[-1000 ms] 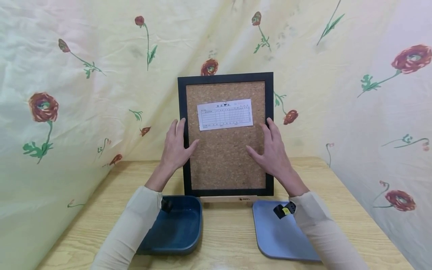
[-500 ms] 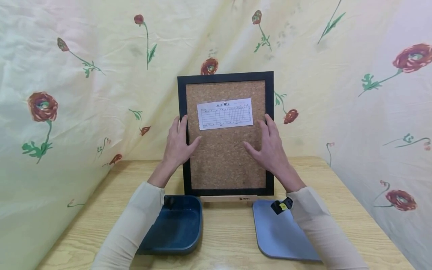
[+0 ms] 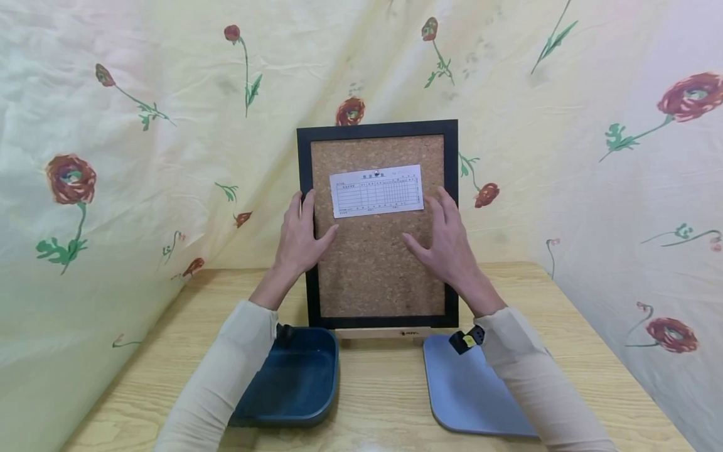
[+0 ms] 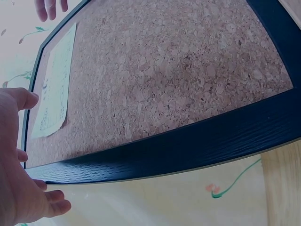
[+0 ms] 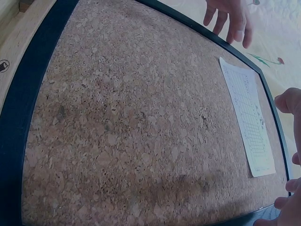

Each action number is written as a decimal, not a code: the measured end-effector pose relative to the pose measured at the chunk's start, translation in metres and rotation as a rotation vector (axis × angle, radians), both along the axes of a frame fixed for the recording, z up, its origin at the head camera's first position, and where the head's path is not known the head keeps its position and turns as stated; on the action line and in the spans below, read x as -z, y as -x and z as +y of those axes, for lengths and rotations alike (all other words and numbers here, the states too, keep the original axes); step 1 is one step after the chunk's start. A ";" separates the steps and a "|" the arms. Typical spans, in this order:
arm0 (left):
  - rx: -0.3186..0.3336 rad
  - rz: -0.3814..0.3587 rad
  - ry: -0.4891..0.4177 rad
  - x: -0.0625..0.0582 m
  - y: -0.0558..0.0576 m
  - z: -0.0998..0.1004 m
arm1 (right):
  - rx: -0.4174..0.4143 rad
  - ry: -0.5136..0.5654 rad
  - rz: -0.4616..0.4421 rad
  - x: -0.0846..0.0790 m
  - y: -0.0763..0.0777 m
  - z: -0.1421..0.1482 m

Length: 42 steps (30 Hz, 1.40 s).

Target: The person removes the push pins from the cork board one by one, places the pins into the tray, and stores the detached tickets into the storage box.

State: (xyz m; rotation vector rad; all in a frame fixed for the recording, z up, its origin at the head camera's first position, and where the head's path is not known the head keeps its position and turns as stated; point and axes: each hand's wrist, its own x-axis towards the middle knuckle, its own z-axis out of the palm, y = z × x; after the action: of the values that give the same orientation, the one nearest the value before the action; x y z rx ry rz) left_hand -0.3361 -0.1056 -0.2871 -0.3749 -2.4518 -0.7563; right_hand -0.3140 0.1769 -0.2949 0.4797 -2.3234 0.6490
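A cork board (image 3: 381, 270) in a black frame (image 3: 377, 130) stands upright on a pale wooden base (image 3: 373, 333). A white printed form (image 3: 356, 204) is fixed to its upper half by a small pin (image 3: 376, 173) at the form's top edge. My left hand (image 3: 296, 245) is at the left side of the frame, fingers spread and holding nothing. Over the board's right part is my right hand (image 3: 449, 251), also spread, its fingertips near the form's right end. In the left wrist view, the left fingers (image 4: 56, 207) extend past the frame's side.
On the wooden table (image 3: 378, 389), a dark blue deep tray (image 3: 299, 389) sits at front left, partly under the left sleeve. A flat light blue tray (image 3: 474, 402) lies at front right below the right sleeve. Flower-printed cloth (image 3: 542, 188) surrounds the table's back and sides.
Both hands have risen slightly. The right hand has shifted left, from the frame's right side in over the cork; the left has moved slightly right. Board and form have stayed put.
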 end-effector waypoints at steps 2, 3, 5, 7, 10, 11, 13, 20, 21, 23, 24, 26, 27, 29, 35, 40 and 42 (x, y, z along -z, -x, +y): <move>-0.001 0.004 0.005 -0.001 0.001 0.000 | -0.003 0.000 0.011 -0.001 0.001 -0.002; -0.002 0.005 0.006 -0.001 0.001 0.000 | -0.006 0.000 0.018 -0.001 0.001 -0.002; -0.003 0.007 0.008 -0.002 0.002 0.001 | -0.015 0.000 0.029 -0.002 0.002 -0.004; -0.003 0.011 0.013 -0.003 0.003 0.001 | -0.021 -0.003 0.040 -0.002 0.003 -0.006; -0.003 0.018 0.020 -0.004 0.005 0.002 | -0.026 -0.008 0.051 -0.004 0.004 -0.008; -0.005 0.021 0.023 -0.004 0.005 0.002 | -0.026 -0.009 0.054 -0.004 0.005 -0.009; -0.011 0.025 0.026 -0.005 0.007 0.002 | -0.028 -0.010 0.056 -0.006 0.006 -0.010; -0.030 0.018 0.023 -0.005 0.012 0.003 | -0.050 -0.004 0.066 -0.010 0.008 -0.016; -0.032 0.015 0.020 -0.005 0.012 0.003 | -0.052 -0.005 0.069 -0.010 0.009 -0.017; -0.036 0.011 0.012 -0.004 0.013 0.004 | -0.054 -0.006 0.079 -0.010 0.010 -0.018; -0.038 0.010 0.006 -0.003 0.013 0.004 | -0.053 -0.008 0.081 -0.011 0.011 -0.019; -0.041 0.007 -0.005 -0.003 0.014 0.005 | -0.054 -0.012 0.085 -0.011 0.012 -0.020; -0.043 0.005 -0.010 -0.003 0.014 0.005 | -0.054 -0.013 0.087 -0.011 0.012 -0.021; -0.046 0.002 -0.016 -0.003 0.015 0.006 | -0.056 -0.015 0.094 -0.011 0.014 -0.021; -0.043 -0.010 -0.030 -0.004 0.018 0.008 | -0.065 -0.015 0.115 -0.012 0.017 -0.024; -0.044 -0.008 -0.047 -0.006 0.021 0.009 | -0.072 -0.019 0.109 -0.014 0.020 -0.028; -0.043 0.001 -0.051 -0.007 0.023 0.009 | -0.070 -0.024 0.112 -0.015 0.021 -0.030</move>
State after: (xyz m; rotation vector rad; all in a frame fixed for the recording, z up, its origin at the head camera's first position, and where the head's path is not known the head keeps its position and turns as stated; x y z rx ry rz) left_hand -0.3589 -0.0961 -0.2805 -0.3018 -2.4264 -0.7984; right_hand -0.3348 0.1470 -0.2800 0.5959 -2.2192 0.6126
